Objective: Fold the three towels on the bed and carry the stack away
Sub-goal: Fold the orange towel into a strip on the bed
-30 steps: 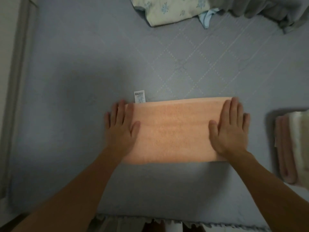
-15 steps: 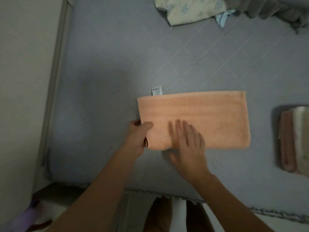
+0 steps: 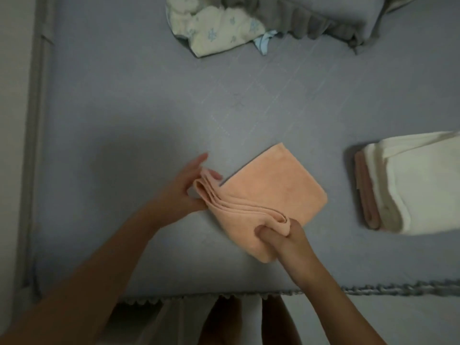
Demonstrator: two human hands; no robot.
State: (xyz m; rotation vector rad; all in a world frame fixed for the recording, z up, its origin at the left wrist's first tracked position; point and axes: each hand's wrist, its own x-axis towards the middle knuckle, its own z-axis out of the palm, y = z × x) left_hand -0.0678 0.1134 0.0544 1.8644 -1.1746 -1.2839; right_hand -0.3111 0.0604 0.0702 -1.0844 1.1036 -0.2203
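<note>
peach towel (image 3: pixel 271 185), folded, frame centre, on bed (image 3: pixel 124 115); left hand (image 3: pixel 185 185) and right hand (image 3: pixel 281 235) each pinch a near corner.

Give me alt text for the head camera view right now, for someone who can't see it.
Two hands hold a folded peach towel over a grey-blue bed: the left hand grips one end of the layered edge, the right hand the other. A folded cream towel lies on a pink towel at right.

bare bedspread (image 3: pixel 129 100) left and ahead, folded stack (image 3: pixel 408 185) right, crumpled bedding (image 3: pixel 219 28) beyond
</note>
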